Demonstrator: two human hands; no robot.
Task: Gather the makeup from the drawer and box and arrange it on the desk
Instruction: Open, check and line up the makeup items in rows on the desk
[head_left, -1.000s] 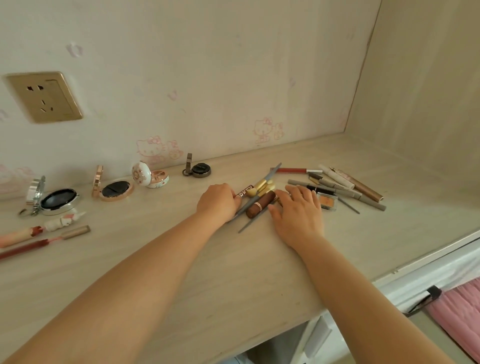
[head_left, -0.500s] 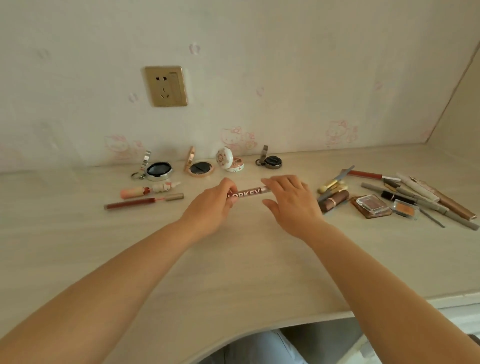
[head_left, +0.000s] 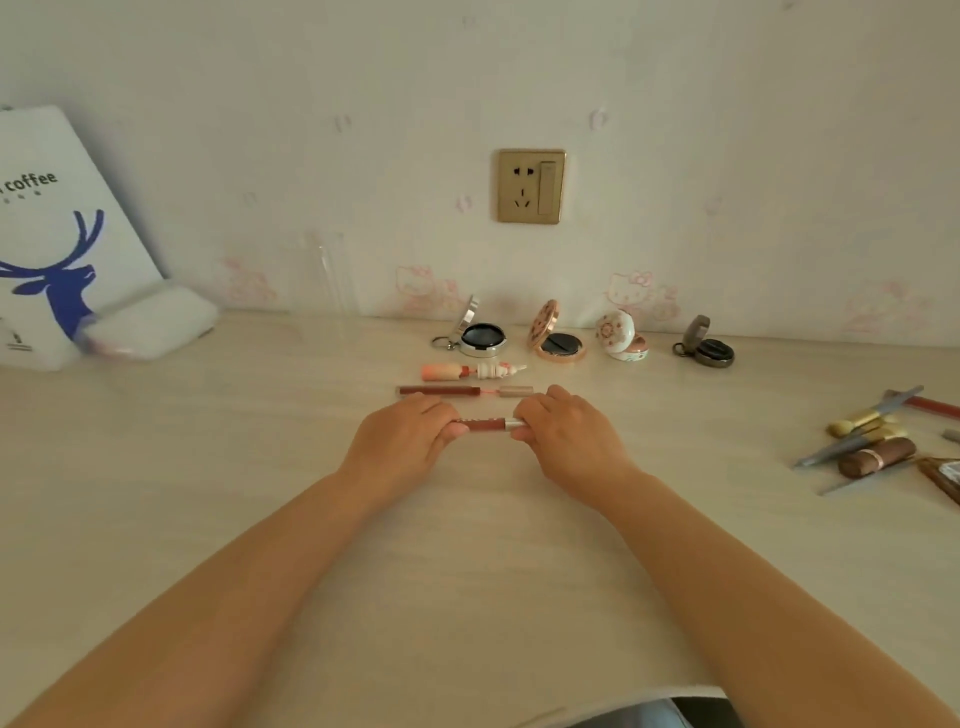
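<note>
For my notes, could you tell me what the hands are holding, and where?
A slim reddish-brown lip-gloss tube, held level: left hand pinches its left end, right hand its silver-capped right end.

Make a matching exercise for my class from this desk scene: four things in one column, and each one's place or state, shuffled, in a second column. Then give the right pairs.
Things
1. brown lip tube
2. silver compact
3. white paper bag
4. brown lipstick

Places or states
A. leaning on the wall, far left
B. held at both ends by the left hand and right hand
C. in the loose pile at the right edge
D. open, leftmost in the row of compacts by the wall

Pairs: 1-B, 2-D, 3-A, 4-C
</note>
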